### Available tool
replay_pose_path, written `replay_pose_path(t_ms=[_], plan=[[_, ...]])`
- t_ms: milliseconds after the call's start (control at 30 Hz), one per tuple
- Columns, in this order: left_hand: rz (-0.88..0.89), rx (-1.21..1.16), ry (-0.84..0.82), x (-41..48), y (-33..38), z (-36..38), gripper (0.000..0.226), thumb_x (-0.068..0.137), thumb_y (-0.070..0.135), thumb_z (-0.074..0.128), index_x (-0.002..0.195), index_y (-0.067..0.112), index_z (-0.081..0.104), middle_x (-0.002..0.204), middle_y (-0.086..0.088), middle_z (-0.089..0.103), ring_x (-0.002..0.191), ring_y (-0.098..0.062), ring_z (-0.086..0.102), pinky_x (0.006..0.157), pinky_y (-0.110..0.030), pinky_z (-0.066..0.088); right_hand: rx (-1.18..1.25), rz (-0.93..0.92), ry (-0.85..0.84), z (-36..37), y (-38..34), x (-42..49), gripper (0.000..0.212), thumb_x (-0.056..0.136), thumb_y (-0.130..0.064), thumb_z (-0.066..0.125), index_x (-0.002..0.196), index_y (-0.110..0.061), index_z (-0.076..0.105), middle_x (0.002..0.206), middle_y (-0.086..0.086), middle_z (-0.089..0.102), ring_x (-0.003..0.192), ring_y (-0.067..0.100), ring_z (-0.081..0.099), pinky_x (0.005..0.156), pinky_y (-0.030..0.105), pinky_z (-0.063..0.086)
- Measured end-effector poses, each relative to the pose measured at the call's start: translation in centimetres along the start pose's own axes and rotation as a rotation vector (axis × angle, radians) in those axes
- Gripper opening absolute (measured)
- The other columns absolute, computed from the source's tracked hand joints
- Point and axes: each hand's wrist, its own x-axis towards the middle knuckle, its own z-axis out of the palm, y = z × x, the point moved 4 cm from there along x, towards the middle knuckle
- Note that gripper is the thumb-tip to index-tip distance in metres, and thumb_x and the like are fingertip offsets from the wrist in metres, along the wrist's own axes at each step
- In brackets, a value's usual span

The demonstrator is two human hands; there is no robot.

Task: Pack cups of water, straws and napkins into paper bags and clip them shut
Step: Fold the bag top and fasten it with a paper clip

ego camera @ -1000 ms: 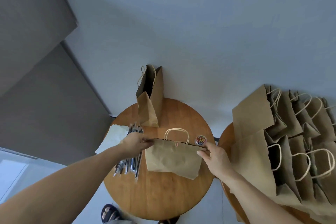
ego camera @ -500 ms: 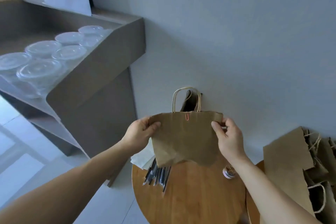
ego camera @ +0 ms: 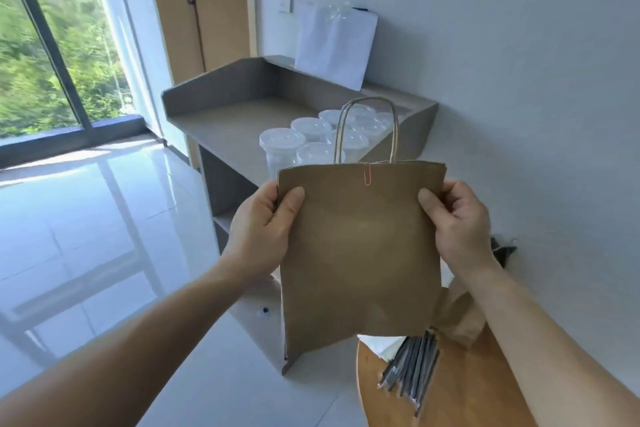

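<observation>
Bag (ego camera: 360,253) hangs upright between both hands; left hand (ego camera: 263,229) and right hand (ego camera: 457,222) pinch its upper corners.

Single head-worn wide-angle view, facing forward and slightly down, close behind paper bag (ego camera: 360,253), counter (ego camera: 225,125) beyond

round table (ego camera: 467,392): wooden, at the lower right, only partly in view.
On the round table: a bundle of dark straws (ego camera: 412,371) near its left edge, their far ends lying over white napkins (ego camera: 381,345); a brown paper bag (ego camera: 460,319) behind them, partly hidden.
grey table (ego camera: 225,128): against the wall, with a raised rim.
On the grey table: clear lidded cups (ego camera: 311,135) clustered at its right end; a white bag (ego camera: 334,45) upright on the back ledge against the wall.
floor (ego camera: 86,218): glossy pale tiles.
</observation>
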Motion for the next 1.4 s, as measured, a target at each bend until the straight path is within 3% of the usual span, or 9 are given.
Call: replay_pose_path(t_ms=[133,300,467,600,767,867,1067,1267,1400], plan=[[0.039,0.097,0.141,-0.8,0.6,-7.1,0.016,0.1,0.033,0.054,0.091,0.032,0.068,0.084,0.018,0.072,0.073,0.001,0.067,0.058,-0.011,0.049,0.087,0.022,-0.132,7.0,-1.7,0.2,0.009,0.093,-0.015,0.066,0.089,-0.023,0.067,0.081,-0.006,0.071,0.077,0.014,0.066,0.079,0.045,0.057],[0.045,0.187,0.297,-0.8,1.6,-14.3,0.02,0.101,0.029,0.054,0.089,0.035,0.068,0.082,0.023,0.071,0.073,0.003,0.067,0.057,-0.007,0.047,0.148,0.004,-0.282,14.8,-4.6,1.2,0.011,0.092,-0.008,0.066,0.087,-0.019,0.067,0.084,-0.001,0.073,0.079,0.017,0.067,0.079,0.038,0.055],[0.078,0.297,0.431,2.3,3.3,-20.1,0.02,0.099,0.031,0.056,0.083,0.039,0.066,0.077,0.031,0.068,0.069,0.01,0.062,0.056,-0.005,0.044,0.153,-0.079,-0.437,21.0,-7.9,4.9,0.017,0.091,-0.003,0.066,0.083,-0.018,0.063,0.063,-0.019,0.066,0.056,-0.004,0.058,0.056,0.01,0.044],[0.067,0.303,0.494,6.8,4.0,-23.2,0.027,0.086,0.051,0.053,0.093,0.03,0.069,0.09,0.005,0.073,0.085,-0.017,0.069,0.079,-0.043,0.056,0.124,-0.123,-0.53,25.0,-9.6,9.6,0.009,0.09,-0.007,0.068,0.085,-0.012,0.063,0.065,-0.011,0.066,0.053,0.004,0.055,0.053,0.019,0.045],[0.11,0.339,0.554,13.4,3.8,-25.2,0.036,0.085,0.053,0.053,0.092,0.02,0.066,0.09,-0.008,0.071,0.078,-0.026,0.066,0.078,-0.054,0.054,0.073,-0.205,-0.585,29.5,-10.2,16.4,0.012,0.089,-0.012,0.071,0.09,-0.003,0.063,0.071,0.002,0.066,0.052,0.013,0.052,0.054,0.026,0.048],[0.113,0.364,0.573,17.6,2.7,-25.7,0.03,0.086,0.052,0.052,0.089,0.027,0.066,0.085,0.003,0.071,0.075,-0.016,0.066,0.074,-0.047,0.054,0.053,-0.242,-0.59,32.0,-9.9,20.6,0.007,0.09,-0.013,0.071,0.087,-0.014,0.064,0.064,-0.014,0.067,0.05,0.001,0.056,0.052,0.016,0.047],[0.11,0.417,0.584,26.6,-0.5,-26.1,0.021,0.097,0.038,0.056,0.088,0.023,0.067,0.086,-0.002,0.071,0.075,-0.013,0.066,0.073,-0.046,0.054,0.025,-0.19,-0.598,36.6,-8.2,29.0,0.017,0.089,-0.008,0.071,0.078,-0.02,0.064,0.056,-0.02,0.064,0.048,-0.007,0.056,0.052,0.009,0.044],[0.137,0.507,0.473,35.3,-4.0,-26.5,0.032,0.098,0.037,0.058,0.097,0.008,0.07,0.09,-0.015,0.072,0.081,-0.028,0.065,0.065,-0.027,0.051,-0.066,-0.108,-0.518,40.8,-4.8,36.3,0.017,0.086,-0.011,0.074,0.076,-0.022,0.066,0.081,-0.004,0.071,0.081,0.017,0.069,0.079,0.031,0.055],[0.154,0.557,0.371,40.9,-7.1,-27.0,0.037,0.097,0.036,0.057,0.092,0.001,0.068,0.084,-0.02,0.068,0.075,-0.028,0.061,0.055,-0.019,0.039,-0.183,-0.074,-0.517,43.7,-2.3,41.2,0.018,0.083,-0.009,0.077,0.074,-0.022,0.068,0.073,-0.008,0.071,0.078,0.015,0.069,0.079,0.029,0.055]])
